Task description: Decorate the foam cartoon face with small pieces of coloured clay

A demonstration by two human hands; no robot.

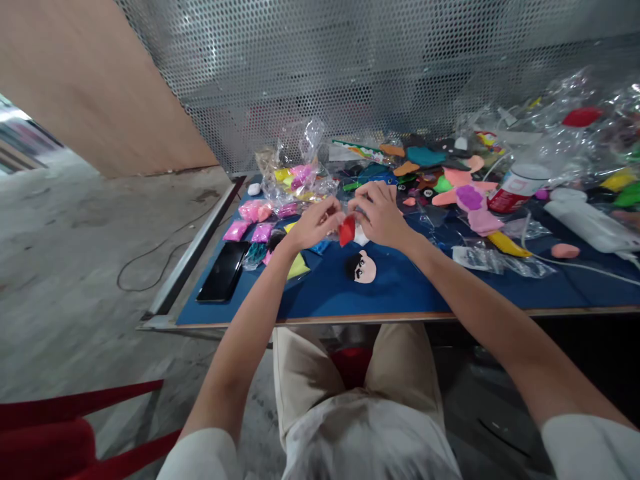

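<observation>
My left hand [319, 223] and my right hand [375, 212] meet above the blue table. Between their fingertips hangs a small red packet [347, 231], gripped at its upper part from both sides. Just below, a flat clay face [365, 268] with black hair and eyebrows lies on the blue surface. A white lump [360, 236] is partly hidden behind the packet and my right hand. Bagged pink clay [237, 231] and a yellow packet [299, 267] lie to the left of my left hand.
A black phone [223, 272] lies at the table's left edge. At the right stand a red and white container [518, 189] and a white tool [590, 219] with a cable. Coloured clay shapes [470, 198] and clear plastic bags fill the back. Perforated metal [320, 60] rises behind.
</observation>
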